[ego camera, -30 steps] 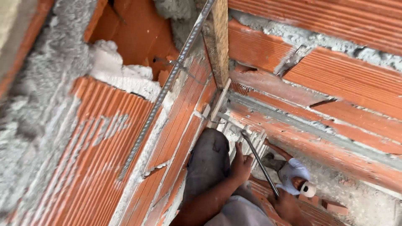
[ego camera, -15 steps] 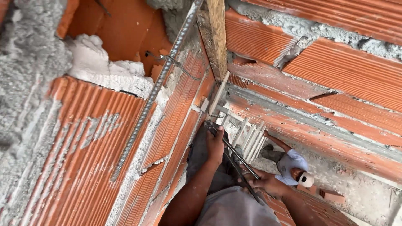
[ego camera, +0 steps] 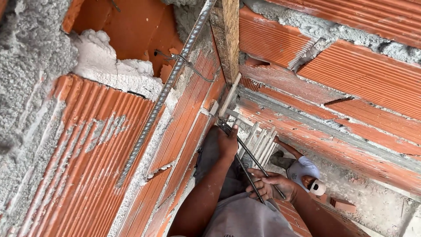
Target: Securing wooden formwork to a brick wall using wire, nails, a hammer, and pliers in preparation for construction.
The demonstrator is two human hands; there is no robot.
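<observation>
We looked straight down a brick corner, and the left hand [ego camera: 228, 142] was out at arm's length, fingers curled and pressed against the top ends of the thin steel rods [ego camera: 250, 156], right where they met a knot of tie wire [ego camera: 224, 124]. Whether those fingers actually closed round the metal, we could not tell; the back of the hand hid it. Nearer the body, the right hand [ego camera: 269, 186] was wrapped firmly round the lower stretch of the same rods, fingers closed over them, thumb on top. So the rods ran slanting from one hand up to the other.

Just above the left hand a pale wooden strip [ego camera: 230, 95] led up to a rough timber post [ego camera: 227, 37]. To the left of that grip, a ribbed rebar [ego camera: 164, 94] climbed the red brick wall [ego camera: 87, 149], with wire looped round it higher up. Beyond the right hand, far below, a person in a white cap [ego camera: 317, 187] stood on the grey ground.
</observation>
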